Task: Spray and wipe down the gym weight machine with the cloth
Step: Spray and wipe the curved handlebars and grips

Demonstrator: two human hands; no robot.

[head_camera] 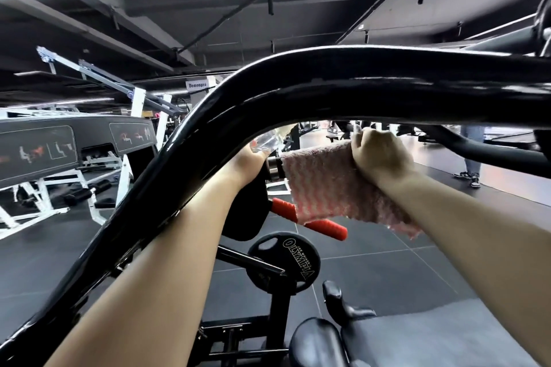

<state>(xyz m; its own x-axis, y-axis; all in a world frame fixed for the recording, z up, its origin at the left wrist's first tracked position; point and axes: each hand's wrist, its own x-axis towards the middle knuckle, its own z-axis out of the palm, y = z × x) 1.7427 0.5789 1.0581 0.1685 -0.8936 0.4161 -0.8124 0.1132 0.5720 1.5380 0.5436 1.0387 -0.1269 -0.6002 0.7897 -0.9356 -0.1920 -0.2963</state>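
Right hand (380,155) grips the cloth (334,185); left hand (249,162) — half hidden behind the frame (298,89) — grip unclear.

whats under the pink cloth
The cloth drapes over a handle: a metal collar shows at its left edge, and a red grip runs behind its lower edge. The right hand grips it; the bar beneath is covered.

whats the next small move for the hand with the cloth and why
Probably slide the right hand along the bar it grips through the pink cloth, toward the metal collar. The cloth is already wrapped over that bar, while the left hand holds the clear spray bottle aside, mostly hidden behind the black frame tube.
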